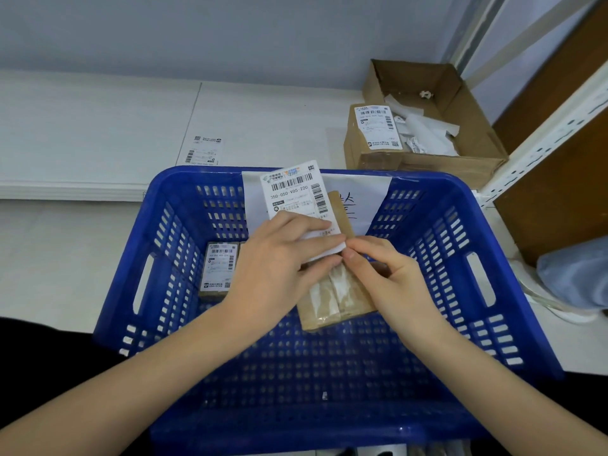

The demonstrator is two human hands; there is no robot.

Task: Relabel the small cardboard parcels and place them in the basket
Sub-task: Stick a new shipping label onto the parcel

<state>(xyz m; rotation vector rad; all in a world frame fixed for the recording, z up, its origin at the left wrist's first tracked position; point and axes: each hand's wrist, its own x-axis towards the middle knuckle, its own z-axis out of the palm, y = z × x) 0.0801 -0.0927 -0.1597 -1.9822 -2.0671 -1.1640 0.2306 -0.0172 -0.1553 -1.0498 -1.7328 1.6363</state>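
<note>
I hold a small brown cardboard parcel [332, 296] above the blue plastic basket [444, 232]. A white shipping label [294, 195] with barcodes stands up from the parcel's far end. My left hand [283, 255] lies over the parcel and grips the label's lower part. My right hand [381, 268] pinches the label's lower corner at the parcel. One labelled parcel [217, 273] lies inside the basket at its left wall. Another labelled parcel [373, 136] stands on the table beyond the basket's far right corner.
An open cardboard box [460, 93] with crumpled white backing paper sits at the back right. A loose label [204, 151] lies on the white table beyond the basket. A white sheet with handwriting [368, 195] leans inside the basket's far wall. A metal shelf upright [539, 139] stands right.
</note>
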